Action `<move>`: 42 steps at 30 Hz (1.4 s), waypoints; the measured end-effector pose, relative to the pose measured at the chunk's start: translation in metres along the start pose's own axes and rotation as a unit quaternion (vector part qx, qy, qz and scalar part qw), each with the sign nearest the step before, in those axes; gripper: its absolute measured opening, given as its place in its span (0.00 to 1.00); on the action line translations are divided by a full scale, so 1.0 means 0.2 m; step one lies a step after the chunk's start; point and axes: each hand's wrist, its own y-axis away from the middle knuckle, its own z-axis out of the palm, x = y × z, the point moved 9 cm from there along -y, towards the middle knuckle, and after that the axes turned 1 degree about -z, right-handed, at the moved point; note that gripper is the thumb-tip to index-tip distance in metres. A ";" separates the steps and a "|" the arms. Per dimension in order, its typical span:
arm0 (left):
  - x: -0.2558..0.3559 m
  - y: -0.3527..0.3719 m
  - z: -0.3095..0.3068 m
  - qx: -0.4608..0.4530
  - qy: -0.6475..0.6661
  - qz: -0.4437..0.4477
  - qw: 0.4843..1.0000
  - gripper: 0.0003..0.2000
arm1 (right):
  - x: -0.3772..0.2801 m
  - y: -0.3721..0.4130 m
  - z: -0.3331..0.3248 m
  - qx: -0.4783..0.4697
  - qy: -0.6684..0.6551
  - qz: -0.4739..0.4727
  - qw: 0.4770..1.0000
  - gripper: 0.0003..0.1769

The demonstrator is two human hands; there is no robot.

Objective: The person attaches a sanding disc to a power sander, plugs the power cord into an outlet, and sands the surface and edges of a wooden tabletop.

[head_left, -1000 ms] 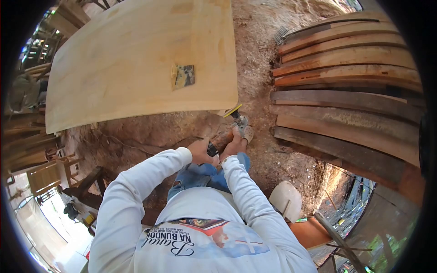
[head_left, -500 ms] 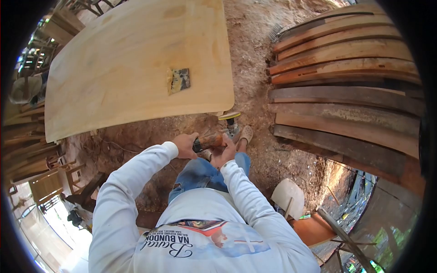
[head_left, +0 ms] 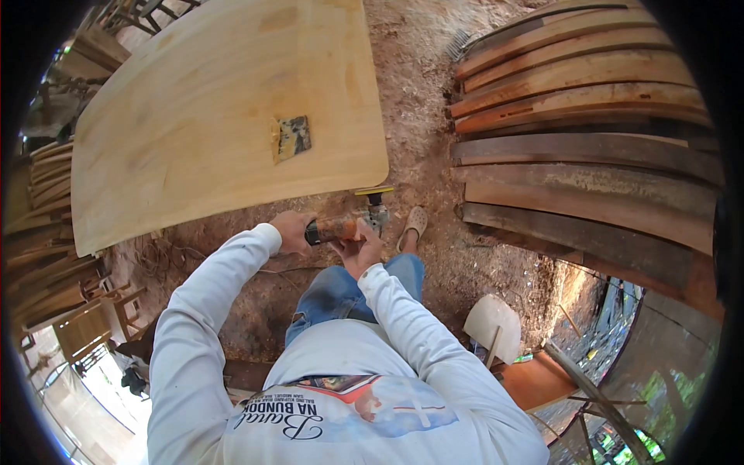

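An orange and grey power sander (head_left: 338,229) is held between my two hands, its yellow-edged disc (head_left: 374,191) at the near edge of a pale wooden panel (head_left: 225,116), close to the right corner. Whether the disc touches the edge I cannot tell. My left hand (head_left: 294,232) is closed round the tool's dark rear end. My right hand (head_left: 362,249) grips the front of the body near the metal head. A dark, worn sheet with a yellowish strip (head_left: 291,139) lies on the panel.
Long curved boards (head_left: 581,155) are stacked at the right. More timber (head_left: 50,232) is piled at the far left. Below the panel, a sandal (head_left: 416,220) shows on the dirt floor. A pale rounded piece (head_left: 494,328) stands at the lower right.
The sander and both hands have moved left and slightly up in the view, along the panel's near edge. The panel and boards have shifted slightly left in the view.
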 end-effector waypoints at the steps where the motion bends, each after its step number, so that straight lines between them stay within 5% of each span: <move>1: 0.00 -0.01 0.00 0.002 0.002 0.001 1.000 0.34 | 0.00 0.00 0.01 0.000 0.000 -0.002 1.000 0.12; 15: -0.01 -0.04 0.04 -0.015 0.015 -0.006 1.000 0.36 | -0.02 -0.01 -0.04 0.025 0.036 0.018 0.999 0.15; 21: 0.00 -0.06 0.12 0.011 0.032 -0.006 0.999 0.34 | -0.07 0.00 -0.07 0.012 0.075 0.048 0.996 0.26; 42: 0.30 0.02 0.27 0.086 0.176 -0.077 0.978 0.39 | -0.38 0.12 -0.06 0.051 0.262 0.037 0.963 0.25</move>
